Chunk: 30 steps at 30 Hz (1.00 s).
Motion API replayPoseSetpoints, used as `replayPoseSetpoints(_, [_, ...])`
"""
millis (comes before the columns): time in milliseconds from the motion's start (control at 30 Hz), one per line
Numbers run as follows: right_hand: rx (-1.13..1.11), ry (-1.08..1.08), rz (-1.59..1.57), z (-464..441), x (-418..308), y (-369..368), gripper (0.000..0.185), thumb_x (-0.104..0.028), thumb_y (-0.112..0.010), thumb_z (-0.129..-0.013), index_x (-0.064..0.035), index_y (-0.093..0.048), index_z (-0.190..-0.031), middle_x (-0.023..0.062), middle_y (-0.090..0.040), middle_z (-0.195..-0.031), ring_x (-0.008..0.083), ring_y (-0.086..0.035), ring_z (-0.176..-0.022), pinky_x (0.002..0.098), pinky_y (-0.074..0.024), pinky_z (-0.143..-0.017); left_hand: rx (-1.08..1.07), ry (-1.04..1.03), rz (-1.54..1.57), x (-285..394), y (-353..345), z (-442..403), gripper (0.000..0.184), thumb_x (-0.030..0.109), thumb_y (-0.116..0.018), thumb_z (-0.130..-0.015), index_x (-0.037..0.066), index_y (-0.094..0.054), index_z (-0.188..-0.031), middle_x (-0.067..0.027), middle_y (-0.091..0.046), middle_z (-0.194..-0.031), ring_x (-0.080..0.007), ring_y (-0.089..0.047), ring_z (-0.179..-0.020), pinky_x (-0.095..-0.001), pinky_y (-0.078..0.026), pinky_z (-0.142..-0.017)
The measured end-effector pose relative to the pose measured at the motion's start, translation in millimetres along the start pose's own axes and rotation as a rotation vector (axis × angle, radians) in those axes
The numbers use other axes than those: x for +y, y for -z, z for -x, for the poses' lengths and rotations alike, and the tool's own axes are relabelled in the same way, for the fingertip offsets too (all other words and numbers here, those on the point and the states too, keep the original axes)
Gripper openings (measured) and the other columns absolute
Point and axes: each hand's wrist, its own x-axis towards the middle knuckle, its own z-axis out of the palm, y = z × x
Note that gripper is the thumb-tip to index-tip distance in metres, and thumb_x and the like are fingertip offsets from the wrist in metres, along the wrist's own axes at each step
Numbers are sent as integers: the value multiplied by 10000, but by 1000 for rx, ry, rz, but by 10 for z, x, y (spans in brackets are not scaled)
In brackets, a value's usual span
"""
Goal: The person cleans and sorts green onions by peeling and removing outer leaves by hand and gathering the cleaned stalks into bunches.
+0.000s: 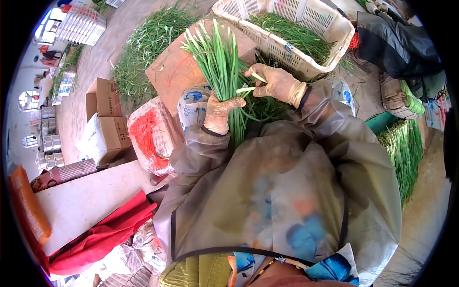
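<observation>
A thick bunch of long green stalks (221,64) with pale ends stands upright in front of me, and my left hand (221,112) is wrapped round its lower part. Just right of the bunch, my right hand (276,85) pinches a couple of stalks whose whitish ends point toward the bunch. Both hands wear thin, stained gloves. More loose greens (265,109) lie on my lap below my right hand. Behind the bunch is a flat brown board (167,71).
A white plastic crate (267,40) holding greens stands at the top. Loose greens (143,52) lie on the floor upper left. Red ties (147,138) rest on a sack at left, beside a cardboard box (112,134). Bundled greens (406,153) stand at right.
</observation>
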Motion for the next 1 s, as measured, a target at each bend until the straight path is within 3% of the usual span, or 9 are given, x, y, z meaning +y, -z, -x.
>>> replayPoseSetpoints(267, [63,-53,-4,-3,273,105,323,-163,-678,-703,-79,-570,-996,66,-552,-768,183,-535,-721,292,-428,-690,-71,80,5,15,23,49,417,-66,-700,-599,19,-569,-986,-41,-605,-844,-143,-564,-695,-272,-469,-645])
replayPoseSetpoints(333, [178,-74,-4,16,408,193,250,-80,-656,-723,-89,-592,-965,24,-558,-759,115,-517,-724,251,-429,-695,-65,15,-19,-78,128,25,363,-67,-678,-613,-6,-571,-954,-60,-606,-794,-158,-569,-667,-276,-470,-624])
replayPoseSetpoints(400, [355,-182,65,1,650,344,219,-75,-646,-736,-75,-591,-948,28,-576,-776,105,-532,-734,243,-436,-696,-203,-11,56,-131,294,64,632,17,-686,-674,-53,-404,-1235,-85,-589,-801,-180,-536,-603,-297,-453,-570])
replayPoseSetpoints(467, [513,-93,-200,2,821,469,147,-88,-634,-768,-58,-584,-903,27,-581,-776,95,-541,-730,230,-438,-691,-276,35,41,-152,420,79,723,41,-721,-644,-3,-382,-1281,-51,-582,-881,-163,-547,-694,-296,-450,-638])
replayPoseSetpoints(500, [448,-46,-507,9,908,527,146,-156,-635,-797,-53,-587,-888,34,-588,-777,74,-507,-644,215,-427,-609,-223,46,7,-47,296,147,739,63,-733,-641,7,-378,-1287,-47,-582,-885,-159,-552,-711,-295,-452,-660])
replayPoseSetpoints(633, [315,-162,-526,32,151,459,321,-316,-607,-822,-24,-602,-955,29,-597,-782,61,-354,-494,210,-340,-470,-280,122,-32,1,207,195,772,131,-758,-641,34,-367,-1299,-61,-599,-938,-159,-577,-800,-286,-462,-720])
replayPoseSetpoints(667, [256,-116,-465,-75,240,401,361,-372,-571,-827,-46,-635,-968,-7,-541,-629,81,-406,-513,216,-355,-510,-287,126,-33,-2,182,196,772,131,-758,-641,34,-367,-1299,-61,-599,-938,-159,-577,-800,-286,-462,-720])
replayPoseSetpoints(767, [261,-69,-453,-222,0,249,332,-353,-624,-802,-35,-634,-899,3,-534,-604,92,-424,-500,242,-363,-495,-310,200,-17,63,39,265,730,241,-727,-691,30,-369,-1291,-116,-592,-1067,-178,-588,-891,-283,-469,-762])
replayPoseSetpoints(1000, [223,-86,-615,-239,333,92,288,-303,-672,-775,-28,-606,-832,6,-549,-638,90,-443,-507,236,-367,-479,-125,94,203,-108,248,287,656,167,-743,-670,29,-442,-1235,-100,-581,-1076,-183,-586,-886,-304,-496,-727])
